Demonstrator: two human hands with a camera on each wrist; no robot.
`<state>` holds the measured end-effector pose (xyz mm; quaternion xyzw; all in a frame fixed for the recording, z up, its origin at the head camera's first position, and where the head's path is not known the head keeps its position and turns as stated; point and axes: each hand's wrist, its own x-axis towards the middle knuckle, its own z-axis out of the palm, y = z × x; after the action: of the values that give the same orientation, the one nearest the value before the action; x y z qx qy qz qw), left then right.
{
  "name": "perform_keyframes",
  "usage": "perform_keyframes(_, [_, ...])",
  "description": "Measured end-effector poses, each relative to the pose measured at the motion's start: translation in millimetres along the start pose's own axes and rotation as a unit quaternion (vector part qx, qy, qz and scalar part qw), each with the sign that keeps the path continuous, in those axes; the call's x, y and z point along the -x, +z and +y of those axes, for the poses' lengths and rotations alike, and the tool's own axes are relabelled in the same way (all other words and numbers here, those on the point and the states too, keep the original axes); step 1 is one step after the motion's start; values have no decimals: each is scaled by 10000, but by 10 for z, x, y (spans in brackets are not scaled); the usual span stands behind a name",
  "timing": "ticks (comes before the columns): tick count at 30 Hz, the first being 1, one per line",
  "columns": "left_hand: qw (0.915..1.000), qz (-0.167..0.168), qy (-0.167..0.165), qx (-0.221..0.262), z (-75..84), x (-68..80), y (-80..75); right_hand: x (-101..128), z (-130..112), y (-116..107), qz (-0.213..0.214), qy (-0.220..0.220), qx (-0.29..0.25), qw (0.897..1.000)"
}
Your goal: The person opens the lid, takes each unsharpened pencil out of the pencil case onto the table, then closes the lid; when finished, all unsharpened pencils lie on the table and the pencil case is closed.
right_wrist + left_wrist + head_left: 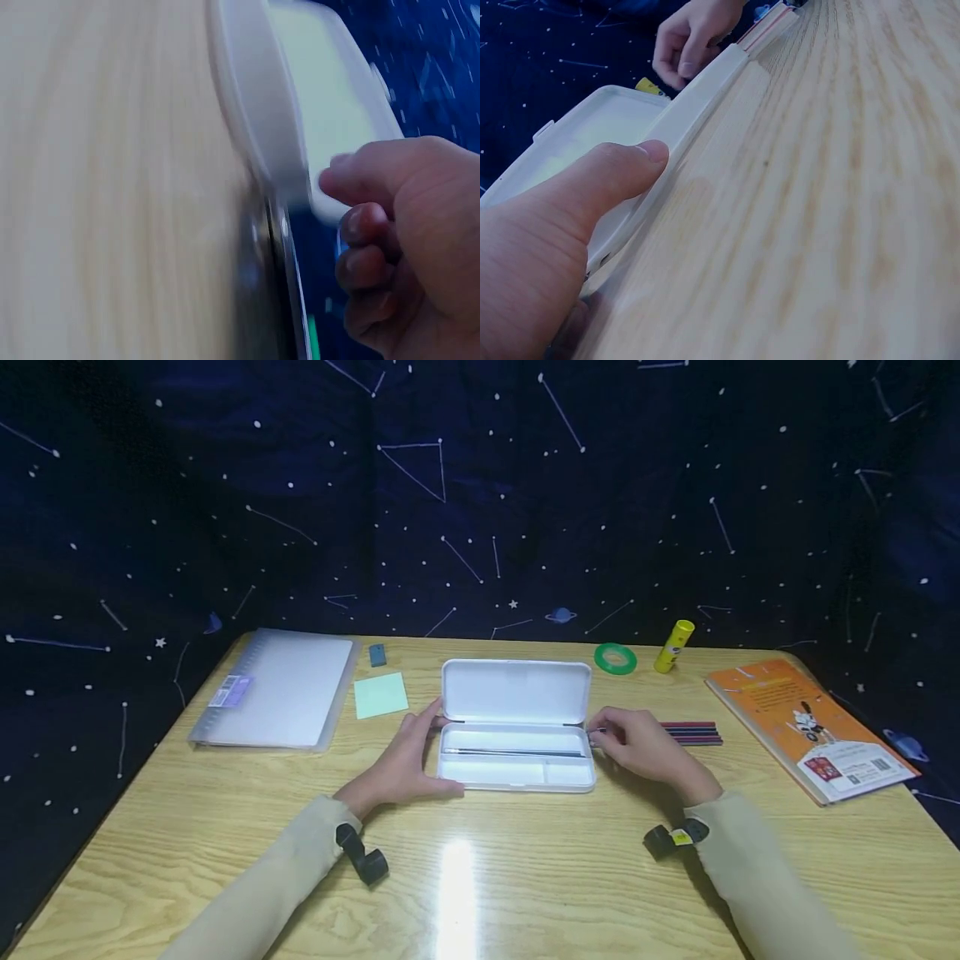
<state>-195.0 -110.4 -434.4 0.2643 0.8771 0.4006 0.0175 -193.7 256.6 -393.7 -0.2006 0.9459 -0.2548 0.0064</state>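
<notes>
Two hands flank the white pencil case (515, 735), which lies open near the middle of the wooden table (525, 877) with its lid standing up toward the far edge. Your left hand (408, 760) rests against the case's left end, fingers fairly straight and thumb laid along its front rim; the left wrist view shows that thumb pressed on the white edge. Your right hand (637, 747) sits at the case's right end with fingers curled; whether they pinch anything you cannot tell, since the right wrist view is blurred. One dark pencil (513, 752) lies lengthwise in the case's long compartment. More pencils (693, 732) lie in a bundle just right of your right hand. Toward the far edge stand a green tape roll (615, 658) and a yellow glue stick (673, 647). An orange book (810, 727) lies at the right edge, a clear folder (277, 689) at the far left corner, with a green sticky pad (380, 695) beside it.
</notes>
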Motion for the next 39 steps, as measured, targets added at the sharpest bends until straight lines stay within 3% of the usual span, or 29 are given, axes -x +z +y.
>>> perform_keyframes(8, [10000,-9,-23,4,3,-12,18,-140,-448,165,-721,-497,717,9936])
perform_keyframes(18, [10000,-3,42,-56,-3,-9,13,-176,-530,224,-826,-574,598,9931])
perform_keyframes(23, [10000,6,93,-24,2,-7,-3,-186,-563,222,-679,-632,508,9944])
perform_keyframes(33, [10000,-2,32,-35,-6,-11,-18,-196,-760,260,-674,-521,1718,9814])
perform_keyframes(39, [10000,-3,-22,-38,-13,7,-6,-170,-726,262,-531,-285,1509,9867])
